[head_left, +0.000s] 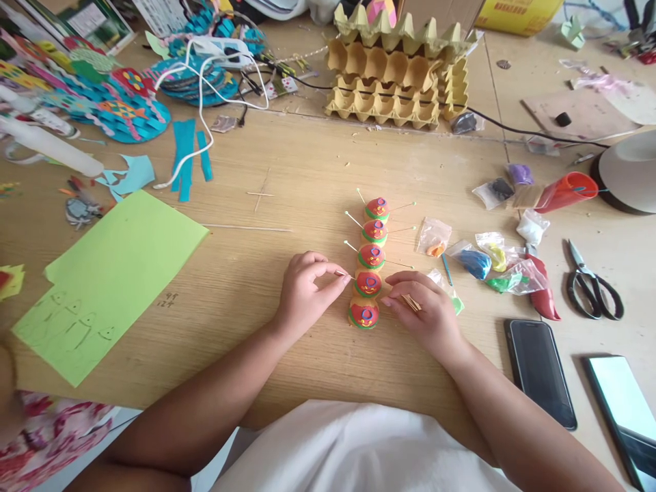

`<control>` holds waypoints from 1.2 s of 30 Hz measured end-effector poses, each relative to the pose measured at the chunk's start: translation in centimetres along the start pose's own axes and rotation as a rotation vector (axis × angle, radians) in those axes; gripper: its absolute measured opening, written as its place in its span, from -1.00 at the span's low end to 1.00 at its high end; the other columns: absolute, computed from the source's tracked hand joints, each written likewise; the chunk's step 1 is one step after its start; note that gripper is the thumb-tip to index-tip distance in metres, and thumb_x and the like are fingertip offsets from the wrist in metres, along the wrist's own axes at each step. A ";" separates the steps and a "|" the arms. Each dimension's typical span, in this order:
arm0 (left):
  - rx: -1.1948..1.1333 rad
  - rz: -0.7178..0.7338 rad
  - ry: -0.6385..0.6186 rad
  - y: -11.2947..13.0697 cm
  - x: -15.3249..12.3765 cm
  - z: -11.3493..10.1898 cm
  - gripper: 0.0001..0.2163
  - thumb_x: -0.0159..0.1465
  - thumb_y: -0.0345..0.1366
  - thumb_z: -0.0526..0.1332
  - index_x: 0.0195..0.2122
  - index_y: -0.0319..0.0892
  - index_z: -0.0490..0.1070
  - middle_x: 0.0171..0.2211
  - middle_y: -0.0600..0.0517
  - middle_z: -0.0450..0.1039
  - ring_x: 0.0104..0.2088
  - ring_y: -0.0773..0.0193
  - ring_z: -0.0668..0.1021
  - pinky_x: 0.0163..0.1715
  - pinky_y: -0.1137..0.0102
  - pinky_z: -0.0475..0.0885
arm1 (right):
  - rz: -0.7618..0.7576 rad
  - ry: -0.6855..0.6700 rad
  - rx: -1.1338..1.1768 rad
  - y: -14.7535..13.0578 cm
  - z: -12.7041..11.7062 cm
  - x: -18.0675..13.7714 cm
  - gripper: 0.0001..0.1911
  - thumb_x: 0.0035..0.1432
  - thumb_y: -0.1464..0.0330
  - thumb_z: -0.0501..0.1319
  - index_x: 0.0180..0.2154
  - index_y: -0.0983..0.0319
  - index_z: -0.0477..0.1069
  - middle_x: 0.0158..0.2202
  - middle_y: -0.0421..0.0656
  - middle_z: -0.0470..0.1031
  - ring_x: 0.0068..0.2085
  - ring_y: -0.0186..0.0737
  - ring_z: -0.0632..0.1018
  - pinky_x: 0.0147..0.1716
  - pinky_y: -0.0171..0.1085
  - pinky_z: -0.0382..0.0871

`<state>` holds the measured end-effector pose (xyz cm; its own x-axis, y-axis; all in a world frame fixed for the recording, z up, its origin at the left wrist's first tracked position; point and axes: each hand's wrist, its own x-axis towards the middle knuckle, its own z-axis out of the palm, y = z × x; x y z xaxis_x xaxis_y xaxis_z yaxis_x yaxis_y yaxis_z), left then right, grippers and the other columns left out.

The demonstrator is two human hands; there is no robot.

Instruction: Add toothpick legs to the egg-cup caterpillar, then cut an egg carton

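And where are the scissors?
In the head view, the scissors lie on the table, to the right of the right hand, just above the dark phone.

a broad lane lies open over the tabletop (302, 157) between the green paper (128, 273) and the row of painted cups (371, 257), with only a thin stick (249, 227) and two crossed sticks (262, 193) lying flat in it. tipped sticks (346, 214) jut out both sides of the row's three far cups, narrowing any sideways pass there. the left hand (312, 290) and right hand (425, 307) block either flank nearer in. rightward, plastic bags (472, 262) crowd the way; egg cartons (384, 61) wall off the far side.
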<state>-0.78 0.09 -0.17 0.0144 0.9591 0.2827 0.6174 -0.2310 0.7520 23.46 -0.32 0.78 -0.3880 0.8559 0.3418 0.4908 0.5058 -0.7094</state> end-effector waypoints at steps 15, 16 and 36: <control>-0.104 0.047 0.000 0.8 0.0 0.2 -0.93 0.32 -0.31 0.30 -0.33 -0.09 0.49 -0.30 0.07 0.58 -0.19 0.22 0.55 -0.07 0.27 0.40 | 0.000 0.002 -0.011 0.1 0.3 0.1 -0.93 0.27 0.39 0.30 -0.26 0.12 0.43 -0.07 -0.09 0.58 -0.06 -0.16 0.61 -0.11 -0.14 0.54; -0.100 0.049 -0.008 0.7 0.0 0.2 -0.94 0.31 -0.32 0.30 -0.33 -0.10 0.48 -0.30 0.07 0.58 -0.20 0.22 0.55 -0.08 0.27 0.40 | 0.004 -0.001 -0.013 0.2 0.3 0.1 -0.93 0.27 0.38 0.30 -0.26 0.12 0.43 -0.04 -0.09 0.58 -0.04 -0.16 0.61 -0.09 -0.13 0.54; -0.162 -0.052 -0.049 -0.2 -0.3 0.1 -0.71 0.22 -0.40 0.36 -0.02 -0.09 0.49 -0.13 0.02 0.59 -0.08 0.21 0.56 -0.02 0.27 0.42 | 0.020 -0.037 -0.022 0.0 0.5 -0.1 -0.93 0.27 0.38 0.30 -0.26 0.14 0.43 0.03 -0.07 0.55 0.01 -0.16 0.59 -0.04 -0.15 0.50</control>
<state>-0.79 -0.18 -0.50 0.0264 0.9763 0.2148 0.4839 -0.2005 0.8519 23.14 -0.46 0.40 -0.4069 0.8613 0.3044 0.5156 0.4916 -0.7018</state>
